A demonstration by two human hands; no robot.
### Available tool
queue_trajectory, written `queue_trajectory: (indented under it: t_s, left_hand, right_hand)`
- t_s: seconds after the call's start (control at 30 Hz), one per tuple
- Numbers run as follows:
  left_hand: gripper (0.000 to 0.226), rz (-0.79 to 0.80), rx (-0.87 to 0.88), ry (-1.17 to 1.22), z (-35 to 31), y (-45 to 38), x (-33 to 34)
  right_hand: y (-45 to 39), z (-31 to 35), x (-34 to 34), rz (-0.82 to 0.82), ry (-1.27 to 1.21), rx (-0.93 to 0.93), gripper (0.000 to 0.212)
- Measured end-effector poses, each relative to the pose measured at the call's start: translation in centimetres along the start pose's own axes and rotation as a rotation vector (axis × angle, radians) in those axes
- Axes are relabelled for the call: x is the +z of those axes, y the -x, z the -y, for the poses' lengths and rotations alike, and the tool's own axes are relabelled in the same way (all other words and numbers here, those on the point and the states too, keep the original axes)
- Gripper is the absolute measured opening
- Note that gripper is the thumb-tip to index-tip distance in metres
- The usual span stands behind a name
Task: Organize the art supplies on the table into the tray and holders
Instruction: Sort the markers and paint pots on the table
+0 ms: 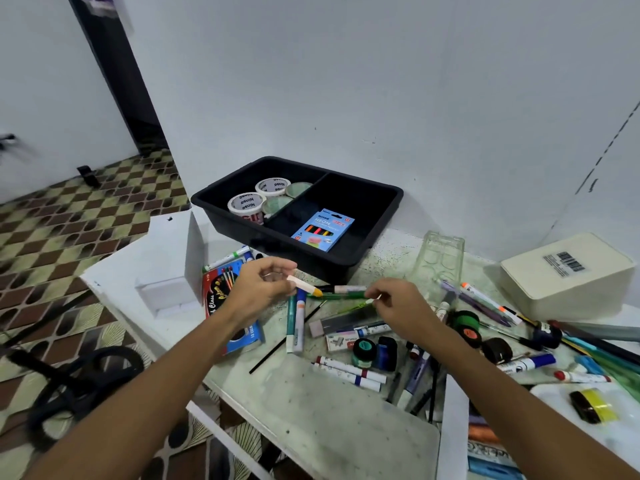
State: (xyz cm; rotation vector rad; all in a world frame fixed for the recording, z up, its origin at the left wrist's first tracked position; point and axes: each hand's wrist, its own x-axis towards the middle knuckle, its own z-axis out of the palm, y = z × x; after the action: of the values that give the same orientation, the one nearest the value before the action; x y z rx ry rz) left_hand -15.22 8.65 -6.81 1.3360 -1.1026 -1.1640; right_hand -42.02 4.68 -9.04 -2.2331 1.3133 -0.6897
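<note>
Head cam: left hand (260, 289) grips markers (297, 318); right hand (401, 306) pinches green marker (341, 295).

A checkered floor (79, 216) of brown and cream tiles spreads beyond the worktop's left edge. A coil of black strap or cable (86, 379) lies on it near the lower left. A dark door frame (117, 74) rises at the upper left, beside the pale wall (381, 81) behind the worktop's far edge.
</note>
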Motion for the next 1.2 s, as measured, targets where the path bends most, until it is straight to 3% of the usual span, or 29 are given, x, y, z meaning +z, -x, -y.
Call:
queue_trajectory:
  t_s: [0.1,0.23,0.33,0.47,0.6,0.7,0.83,0.93,1.2]
  left_hand:
    - [0.024,-0.002,-0.071,0.201,-0.1,0.2,0.2]
    - [0.024,0.010,-0.089,0.257,0.4,0.0,0.7]
    - [0.025,0.018,-0.091,0.220,0.6,-0.1,1.6]
    - [0.021,0.007,-0.079,0.199,0.7,-0.2,3.3]
    - [0.020,0.049,-0.057,0.214,0.9,-0.3,4.9]
    - [0.022,0.089,-0.043,0.250,1.0,-0.5,6.1]
    - [0.023,0.149,-0.054,0.286,1.0,-0.6,7.5]
    - [0.021,0.190,-0.064,0.300,1.0,-0.6,8.5]
    - [0.017,0.197,-0.092,0.255,1.2,-0.7,10.0]
  right_hand:
    - [0.1,-0.3,-0.4,-0.026,0.159,0.051,0.023]
    - [0.5,-1.0,-1.0,0.031,0.346,0.141,0.020]
    - [0.5,-1.2,-1.0,0.006,0.255,0.118,0.012]
    - [0.1,-1.2,-1.7,0.061,0.073,0.139,0.019]
    - [0.4,-2.0,-3.7,-0.111,-0.052,0.148,0.019]
    - [0.7,-3.2,-5.5,-0.164,0.005,0.173,0.023]
    - [1.0,-4.9,-6.7,0.027,0.169,0.194,0.036]
    - [1.5,-4.6,-6.6,0.200,0.292,0.262,0.030]
    - [1.3,-4.3,-5.4,0.170,0.324,0.276,0.032]
